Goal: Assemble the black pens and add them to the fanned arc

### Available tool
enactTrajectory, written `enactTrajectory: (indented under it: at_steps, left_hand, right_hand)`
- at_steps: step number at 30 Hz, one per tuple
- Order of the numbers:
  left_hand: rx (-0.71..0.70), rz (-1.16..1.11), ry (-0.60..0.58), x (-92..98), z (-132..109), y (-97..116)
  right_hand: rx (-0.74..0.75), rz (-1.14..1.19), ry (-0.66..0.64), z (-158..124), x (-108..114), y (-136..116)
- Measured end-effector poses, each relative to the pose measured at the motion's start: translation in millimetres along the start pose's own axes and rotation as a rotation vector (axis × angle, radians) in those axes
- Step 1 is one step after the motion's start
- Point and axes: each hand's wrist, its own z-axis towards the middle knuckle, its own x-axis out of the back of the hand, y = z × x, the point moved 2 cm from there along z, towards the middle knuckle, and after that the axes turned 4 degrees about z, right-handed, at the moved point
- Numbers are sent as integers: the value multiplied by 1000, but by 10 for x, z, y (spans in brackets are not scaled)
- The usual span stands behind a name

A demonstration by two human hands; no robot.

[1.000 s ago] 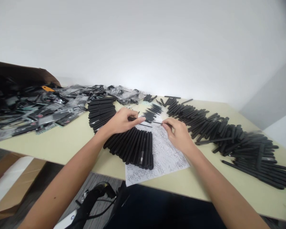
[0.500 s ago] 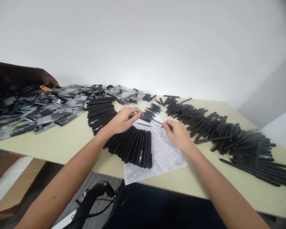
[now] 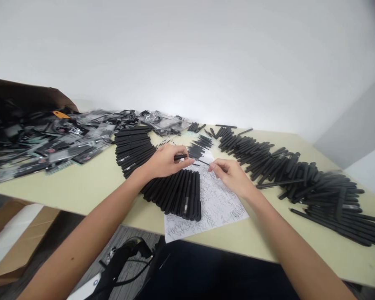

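- A thin black rod (image 3: 203, 162) sits at centre frame, pinched at its right end between the thumb and forefinger of the right hand (image 3: 230, 177), which is angled inward from the lower right.
- A short black pen barrel (image 3: 180, 157) pokes out from the fingertips of the left hand (image 3: 165, 161), which is turned palm-down, with the arm reaching in from the lower left.
- The two hands stand apart, each closed on its own piece, with their fingertips facing each other.
- Under the left wrist, a fan of black pens (image 3: 171, 196) overlaps a scribbled paper sheet (image 3: 221, 200).
- Just above the hands lies a cluster of thin black rods (image 3: 200, 146).
- A long band of black pens (image 3: 300, 179) curves down the right side of the cream table (image 3: 81, 183).
- A curved stack of black pens (image 3: 133, 148) lies left of centre.
- Packaged pens in plastic sleeves (image 3: 56, 143) heap up at the left, beside a cardboard box (image 3: 28, 93) in the upper left.
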Motion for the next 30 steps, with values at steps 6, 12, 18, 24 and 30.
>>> enactTrajectory:
  at_steps: [6, 12, 18, 24, 30]
  left_hand:
    - [-71, -40, -58, -14, -1, 32]
    - [-117, -5, -73, -5, -11, 35]
    - [-47, 40, 45, 36, 2, -9]
    - [24, -13, 119, 99, -6, -36]
    - [95, 22, 134, 76, 9, -119]
  right_hand:
    - [26, 43, -73, -17, -23, -34]
    - [41, 111, -56, -7, -33, -6]
    - [81, 34, 18, 8, -6, 33]
    - [74, 5, 136, 13, 69, 65]
    - [33, -99, 205, 19, 105, 110]
